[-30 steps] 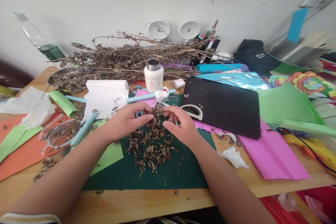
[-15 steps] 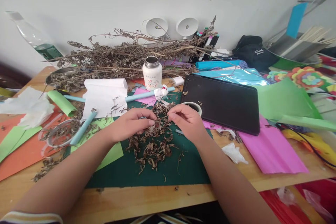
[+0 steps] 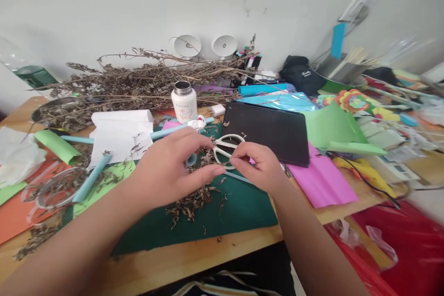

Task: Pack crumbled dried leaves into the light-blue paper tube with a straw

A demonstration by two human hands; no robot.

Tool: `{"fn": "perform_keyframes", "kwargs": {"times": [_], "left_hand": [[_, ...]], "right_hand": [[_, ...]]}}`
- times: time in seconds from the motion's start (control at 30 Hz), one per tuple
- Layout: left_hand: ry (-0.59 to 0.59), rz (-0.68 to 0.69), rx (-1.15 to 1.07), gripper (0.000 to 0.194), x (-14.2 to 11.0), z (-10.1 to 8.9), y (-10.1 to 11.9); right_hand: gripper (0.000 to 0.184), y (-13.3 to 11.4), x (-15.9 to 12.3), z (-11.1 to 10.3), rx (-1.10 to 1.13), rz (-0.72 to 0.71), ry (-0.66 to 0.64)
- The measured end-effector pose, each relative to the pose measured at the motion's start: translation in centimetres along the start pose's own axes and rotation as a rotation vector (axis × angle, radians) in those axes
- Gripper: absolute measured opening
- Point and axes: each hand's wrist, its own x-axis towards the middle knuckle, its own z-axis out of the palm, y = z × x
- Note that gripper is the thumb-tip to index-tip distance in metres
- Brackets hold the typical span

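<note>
My left hand [image 3: 169, 169] hovers over the crumbled dried leaves [image 3: 189, 203] on the dark green mat [image 3: 243, 212]. Its thumb and forefinger are spread apart with nothing visible between them. My right hand [image 3: 258, 164] is closed in a pinch beside the white-handled scissors [image 3: 225, 153]; whatever its fingertips hold, if anything, is too small to make out. The scissors' loops show between the two hands, and their blades are hidden. Under my left hand, the end of a light blue paper tube [image 3: 191, 159] peeks out.
A black tablet-like slab [image 3: 267, 132] lies right of the scissors. Behind the mat stands an uncapped white bottle [image 3: 184, 104], with a heap of dried stems [image 3: 138, 81] along the wall. White paper [image 3: 120, 134] and a strainer [image 3: 57, 189] are at left, pink paper [image 3: 322, 180] at right.
The view has turned right. My left hand has lifted nearer the camera and its fingers have parted. The right hand stays pinched, and more of the scissors' handles now shows.
</note>
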Motion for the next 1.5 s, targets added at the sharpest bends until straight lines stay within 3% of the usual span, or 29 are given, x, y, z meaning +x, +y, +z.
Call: {"fn": "perform_keyframes", "kwargs": {"times": [0.17,0.37,0.47,0.57,0.77,0.83,0.97,1.03,1.27,1.37,1.5], "left_hand": [[-0.456,0.193,-0.131,0.027,3.6,1.3,1.3],[-0.641,0.254,-0.355,0.022,3.8,3.3,1.6],[-0.621,0.229,-0.475,0.025,3.5,4.1,1.7],[-0.583,0.137,-0.517,0.028,3.2,4.6,2.0],[-0.488,-0.008,-0.299,0.031,3.0,5.3,3.4],[-0.492,-0.042,-0.252,0.029,2.8,5.4,3.7],[-0.588,-0.118,-0.172,0.031,1.9,5.7,3.0],[-0.583,-0.185,-0.155,0.031,1.4,5.9,2.1],[-0.550,-0.110,-0.163,0.029,1.4,6.5,1.4],[-0.542,-0.197,-0.350,0.029,1.5,6.9,1.8],[-0.556,-0.400,-0.812,0.030,1.0,8.2,1.7]], "right_hand": [[0.015,-1.5,-1.8,-1.1,-0.160,-0.108,-0.050],[0.018,-1.6,-3.7,-1.6,-0.053,-0.084,0.018],[0.017,-1.4,-4.4,-1.7,0.041,-0.029,0.110],[0.014,-0.7,-5.1,-1.1,0.167,0.050,0.289],[0.014,1.1,-6.0,1.8,0.380,0.201,0.562],[0.013,1.6,-6.1,1.9,0.428,0.243,0.623],[0.021,3.2,-6.6,-1.0,0.454,0.294,0.833],[0.023,4.1,-7.1,-3.1,0.431,0.314,0.953],[0.019,6.2,-8.5,-7.8,0.136,0.436,1.113],[0.022,7.3,-9.6,-9.7,-0.134,0.540,1.079],[0.035,8.5,-11.1,-11.3,-0.482,0.662,0.927]]}}
